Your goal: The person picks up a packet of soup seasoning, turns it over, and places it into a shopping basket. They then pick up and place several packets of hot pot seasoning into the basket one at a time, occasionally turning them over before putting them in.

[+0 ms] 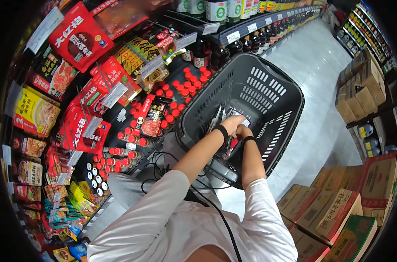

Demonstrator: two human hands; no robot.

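Note:
A dark grey shopping basket (pixel 290 83) with slotted walls stands in front of me, and both my hands reach down into it. My left hand (pixel 232 125) is closed, its fingers bent against the other hand. Beside it, my right hand (pixel 244 131) is closed too. Whatever the fingers hold is hidden between them. Dark and white packets (pixel 216 120) lie by the left hand against the basket's side. Under my wrists a red and black packet (pixel 230 147) partly shows. Each wrist wears a black band.
Shelves on the left hold red-capped bottles (pixel 118 151), red seasoning pouches (pixel 82 37) and sauce bottles (pixel 216 11). Cardboard boxes (pixel 329 209) are stacked at lower right, with more cartons (pixel 360 87) beyond. A black cable (pixel 222 216) crosses my shirt. Pale tiled floor (pixel 312 52) runs along the aisle.

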